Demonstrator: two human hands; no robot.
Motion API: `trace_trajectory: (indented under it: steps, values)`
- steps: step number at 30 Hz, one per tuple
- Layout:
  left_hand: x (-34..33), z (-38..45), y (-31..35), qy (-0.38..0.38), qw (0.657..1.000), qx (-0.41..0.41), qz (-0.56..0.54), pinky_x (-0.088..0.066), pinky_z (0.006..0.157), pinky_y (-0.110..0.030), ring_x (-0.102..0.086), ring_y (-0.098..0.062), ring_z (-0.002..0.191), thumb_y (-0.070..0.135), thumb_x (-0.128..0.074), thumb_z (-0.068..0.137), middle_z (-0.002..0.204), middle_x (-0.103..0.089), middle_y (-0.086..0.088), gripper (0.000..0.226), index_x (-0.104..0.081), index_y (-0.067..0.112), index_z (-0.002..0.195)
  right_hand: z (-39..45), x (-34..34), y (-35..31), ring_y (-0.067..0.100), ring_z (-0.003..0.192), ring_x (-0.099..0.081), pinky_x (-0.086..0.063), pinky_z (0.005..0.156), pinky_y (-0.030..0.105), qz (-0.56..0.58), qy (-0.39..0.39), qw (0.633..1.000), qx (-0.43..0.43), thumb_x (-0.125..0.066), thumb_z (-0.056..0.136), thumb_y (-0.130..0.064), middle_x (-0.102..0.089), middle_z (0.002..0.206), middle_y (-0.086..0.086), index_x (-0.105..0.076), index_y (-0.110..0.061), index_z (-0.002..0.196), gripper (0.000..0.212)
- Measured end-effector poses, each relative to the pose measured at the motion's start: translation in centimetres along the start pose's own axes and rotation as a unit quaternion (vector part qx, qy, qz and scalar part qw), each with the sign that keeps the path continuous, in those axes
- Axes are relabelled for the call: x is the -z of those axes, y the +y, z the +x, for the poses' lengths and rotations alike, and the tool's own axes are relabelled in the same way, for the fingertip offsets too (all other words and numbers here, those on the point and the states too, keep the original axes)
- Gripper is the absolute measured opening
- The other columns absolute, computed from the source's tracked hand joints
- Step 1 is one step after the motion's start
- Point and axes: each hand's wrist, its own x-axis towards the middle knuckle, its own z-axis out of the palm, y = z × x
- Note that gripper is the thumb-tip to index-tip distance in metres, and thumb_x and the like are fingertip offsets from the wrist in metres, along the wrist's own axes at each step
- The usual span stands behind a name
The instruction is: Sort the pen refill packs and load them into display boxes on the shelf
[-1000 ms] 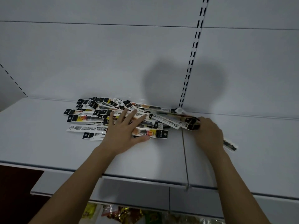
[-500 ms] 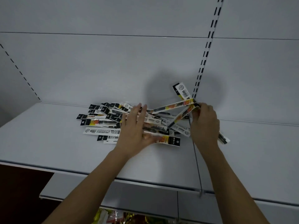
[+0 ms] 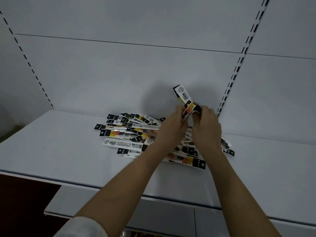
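A loose pile of pen refill packs (image 3: pixel 130 132), long narrow sleeves in black, white and yellow, lies on the white shelf (image 3: pixel 51 147). Above the pile's right part, my left hand (image 3: pixel 171 129) and my right hand (image 3: pixel 206 127) meet and together pinch a small bunch of refill packs (image 3: pixel 185 100). One pack of the bunch sticks up with its barcode end toward the back wall. More packs lie under both hands and are partly hidden. No display box is in view.
The shelf's back wall (image 3: pixel 119 74) rises right behind the pile, with slotted uprights (image 3: pixel 239 60) at the right and left. A lower shelf (image 3: pixel 153 218) juts out below the front edge. Bare shelf surface spreads to the left and right of the pile.
My right hand lifted several packs off the pile. My left hand left the pile, rose and joined it on the bunch. The camera has moved closer.
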Motion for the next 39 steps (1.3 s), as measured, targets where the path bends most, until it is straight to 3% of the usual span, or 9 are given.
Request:
trace_trajectory:
  steps: [7,13,18,22,25,28,30,33,39]
  values:
    - [5.0,2.4,-1.6,0.122,0.962,-0.157,0.188,-0.043,0.065,-0.038,-0.051,-0.025,0.079,0.007,-0.047,0.097,0.096,-0.059,-0.011,0.029,-0.054,0.008,0.125,0.1,-0.1,2.5,0.034,0.103,-0.054,-0.041,0.084,0.046,-0.035,0.001,0.999,-0.041,-0.046,0.101,-0.014,-0.058,0.114,0.014,-0.053,-0.011,0.128,0.029]
    - [5.5,-0.8,-7.0,-0.059,0.918,-0.214,0.328,-0.041,0.081,-0.032,-0.056,-0.02,0.096,0.057,-0.026,0.097,0.109,-0.059,-0.004,0.058,-0.054,0.02,0.132,0.7,-0.5,1.9,0.033,0.095,-0.053,-0.043,0.082,0.046,0.003,0.025,0.998,-0.06,-0.044,0.101,-0.014,-0.056,0.108,0.014,-0.055,-0.009,0.124,0.026]
    - [4.4,-3.3,-8.9,-0.074,0.916,-0.128,0.372,-0.037,0.107,-0.054,-0.05,-0.031,0.126,0.077,-0.025,0.087,0.133,-0.058,-0.007,0.082,-0.057,0.017,0.133,1.0,-4.3,-1.3,0.027,0.109,-0.051,-0.039,0.093,0.045,-0.085,-0.171,0.977,0.089,-0.048,0.101,-0.021,-0.053,0.12,0.007,-0.052,-0.017,0.129,0.029]
    - [8.4,-5.0,-10.4,0.119,0.94,-0.168,0.271,-0.044,0.077,-0.038,-0.061,-0.024,0.082,0.053,-0.044,0.098,0.084,-0.071,0.002,0.048,-0.075,0.019,0.085,0.0,-6.5,-2.0,0.029,0.128,-0.044,-0.036,0.107,0.052,-0.039,-0.313,0.942,0.112,-0.047,0.101,-0.023,-0.047,0.138,0.006,-0.043,-0.024,0.144,0.044]
    - [10.7,-6.0,-11.7,0.238,0.932,-0.006,0.272,-0.039,0.082,-0.04,-0.056,-0.027,0.093,0.046,-0.05,0.094,0.097,-0.065,-0.001,0.033,-0.068,0.019,0.093,-0.8,-6.0,-1.4,0.022,0.14,-0.032,-0.014,0.118,0.059,-0.051,-0.255,0.96,0.099,-0.044,0.102,-0.03,-0.041,0.149,0.0,-0.04,-0.028,0.147,0.045]
    - [10.7,-6.3,-13.8,0.183,0.92,0.24,0.25,-0.025,0.11,-0.05,-0.032,-0.032,0.138,0.061,-0.047,0.092,0.147,-0.04,-0.01,0.058,-0.046,0.027,0.138,-2.1,-4.3,0.9,0.022,0.138,-0.035,-0.011,0.115,0.06,-0.047,-0.074,0.996,-0.018,-0.049,0.099,-0.032,-0.047,0.144,-0.001,-0.054,-0.03,0.136,0.037]
    - [11.0,-6.4,-14.9,0.148,0.911,0.325,0.205,-0.013,0.118,-0.052,-0.016,-0.034,0.146,0.071,-0.039,0.09,0.158,-0.024,-0.014,0.074,-0.03,0.03,0.15,-3.0,-3.2,3.5,0.03,0.136,-0.035,-0.018,0.11,0.061,-0.07,0.01,0.986,-0.15,-0.05,0.097,-0.029,-0.047,0.143,0.005,-0.057,-0.025,0.131,0.036]
    - [11.0,-5.6,-15.3,0.127,0.914,0.345,0.171,-0.016,0.119,-0.049,-0.023,-0.036,0.145,0.072,-0.035,0.091,0.156,-0.028,-0.02,0.078,-0.029,0.024,0.153,-3.8,-2.4,6.8,0.037,0.135,-0.032,-0.022,0.109,0.053,-0.081,-0.034,0.949,-0.302,-0.046,0.096,-0.034,-0.042,0.146,0.017,-0.053,-0.016,0.137,0.046]
    - [9.4,-3.3,-14.5,0.073,0.937,0.34,0.015,-0.043,0.104,-0.05,-0.054,-0.033,0.122,0.076,-0.04,0.079,0.136,-0.056,-0.013,0.082,-0.053,0.018,0.135,-3.1,-3.6,5.3,0.025,0.102,-0.056,-0.039,0.084,0.03,0.118,-0.121,0.961,-0.219,-0.043,0.101,-0.028,-0.063,0.121,0.012,-0.06,-0.008,0.124,0.035]
